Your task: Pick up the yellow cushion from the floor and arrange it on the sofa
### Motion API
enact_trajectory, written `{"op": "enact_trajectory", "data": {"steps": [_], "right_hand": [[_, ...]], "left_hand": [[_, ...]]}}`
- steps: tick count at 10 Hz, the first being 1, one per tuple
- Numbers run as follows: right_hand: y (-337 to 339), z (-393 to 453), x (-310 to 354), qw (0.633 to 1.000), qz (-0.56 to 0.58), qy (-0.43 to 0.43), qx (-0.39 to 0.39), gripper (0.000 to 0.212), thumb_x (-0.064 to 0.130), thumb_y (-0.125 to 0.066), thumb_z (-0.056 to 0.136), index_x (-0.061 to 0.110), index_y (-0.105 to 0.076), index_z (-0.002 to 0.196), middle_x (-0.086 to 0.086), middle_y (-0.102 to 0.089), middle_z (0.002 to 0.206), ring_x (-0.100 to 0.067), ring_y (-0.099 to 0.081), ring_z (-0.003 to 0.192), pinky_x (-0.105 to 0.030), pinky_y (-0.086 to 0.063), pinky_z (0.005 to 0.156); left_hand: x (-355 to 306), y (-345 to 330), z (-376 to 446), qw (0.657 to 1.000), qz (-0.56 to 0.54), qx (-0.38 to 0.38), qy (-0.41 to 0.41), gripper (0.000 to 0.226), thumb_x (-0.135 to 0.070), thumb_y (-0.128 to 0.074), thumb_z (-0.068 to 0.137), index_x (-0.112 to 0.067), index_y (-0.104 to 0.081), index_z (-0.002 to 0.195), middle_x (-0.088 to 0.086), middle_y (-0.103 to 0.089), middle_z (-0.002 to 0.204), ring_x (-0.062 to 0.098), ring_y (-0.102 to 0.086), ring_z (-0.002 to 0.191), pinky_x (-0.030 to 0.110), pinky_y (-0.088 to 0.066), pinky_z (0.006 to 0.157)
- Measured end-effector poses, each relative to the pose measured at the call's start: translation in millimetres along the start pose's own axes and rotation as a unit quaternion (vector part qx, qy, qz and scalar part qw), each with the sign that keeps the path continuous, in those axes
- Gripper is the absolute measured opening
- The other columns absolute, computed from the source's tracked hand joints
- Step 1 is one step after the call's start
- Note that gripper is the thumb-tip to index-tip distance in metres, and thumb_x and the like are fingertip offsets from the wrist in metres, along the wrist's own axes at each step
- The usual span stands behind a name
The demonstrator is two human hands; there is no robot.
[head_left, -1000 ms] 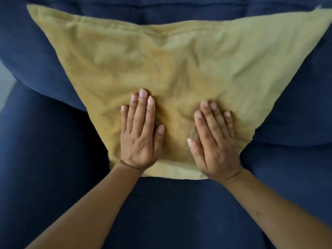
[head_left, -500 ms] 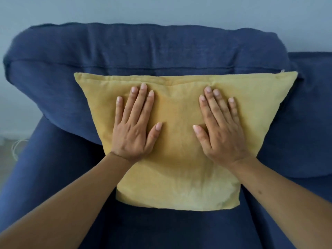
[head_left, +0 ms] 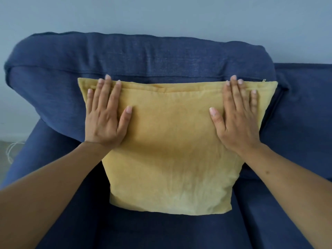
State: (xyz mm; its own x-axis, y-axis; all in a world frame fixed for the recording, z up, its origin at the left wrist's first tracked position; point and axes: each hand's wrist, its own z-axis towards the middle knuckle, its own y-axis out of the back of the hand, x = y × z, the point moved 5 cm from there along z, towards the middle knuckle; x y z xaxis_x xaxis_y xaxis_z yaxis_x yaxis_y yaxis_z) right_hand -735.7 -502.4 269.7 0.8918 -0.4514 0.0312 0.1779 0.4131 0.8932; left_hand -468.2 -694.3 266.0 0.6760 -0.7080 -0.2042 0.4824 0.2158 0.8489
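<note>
The yellow cushion [head_left: 172, 150] stands upright on the blue sofa's seat [head_left: 161, 232], leaning against the blue back cushion [head_left: 143, 58]. My left hand [head_left: 106, 114] lies flat on the cushion's upper left part, fingers stretched to its top edge. My right hand [head_left: 237, 115] lies flat on the upper right part in the same way. Both palms press on the fabric; neither hand grasps it. A small zip end shows at the cushion's top right corner.
A second blue back cushion [head_left: 305, 105] sits to the right. A pale blue wall [head_left: 161, 13] rises behind the sofa. At the far left a strip of floor with a thin white cable [head_left: 10, 150] is visible.
Both hands have slid outward and up, from the cushion's middle to its upper corners. The view has pulled back, showing more of the sofa and wall.
</note>
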Motion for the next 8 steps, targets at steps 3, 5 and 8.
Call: {"op": "enact_trajectory", "data": {"steps": [3, 5, 8], "right_hand": [[15.9, 5.8, -3.7, 0.974, -0.009, 0.004, 0.224, 0.082, 0.067, -0.001, 0.094, 0.015, 0.005, 0.158, -0.004, 0.008, 0.168, -0.017, 0.011, 0.155, -0.047, 0.004, 0.126], [92.3, 15.8, 6.3, 0.959, 0.026, 0.007, 0.283, 0.074, 0.059, -0.010, 0.099, 0.015, -0.004, 0.158, -0.004, -0.008, 0.168, -0.018, -0.003, 0.156, -0.045, -0.004, 0.126], [251.8, 76.8, 49.2, 0.957, 0.059, 0.019, 0.282, 0.061, 0.051, -0.025, 0.103, 0.010, -0.039, 0.146, -0.009, -0.039, 0.156, -0.028, -0.035, 0.144, -0.043, -0.024, 0.119]], "left_hand": [[-2.3, 18.3, 11.4, 0.974, 0.022, 0.224, 0.029, 0.079, -0.067, -0.012, 0.095, -0.019, -0.018, 0.157, 0.004, -0.020, 0.166, 0.020, -0.012, 0.154, 0.042, -0.007, 0.127], [-24.5, 85.7, 26.0, 0.960, 0.059, 0.272, 0.014, 0.070, -0.053, -0.022, 0.100, -0.015, -0.010, 0.158, 0.003, -0.008, 0.168, 0.018, -0.003, 0.155, 0.041, -0.003, 0.127], [-108.9, 241.1, 77.1, 0.964, -0.001, 0.264, 0.000, 0.065, -0.051, -0.026, 0.101, -0.018, -0.019, 0.157, -0.001, -0.020, 0.166, 0.018, -0.018, 0.153, 0.037, -0.013, 0.124]]}}
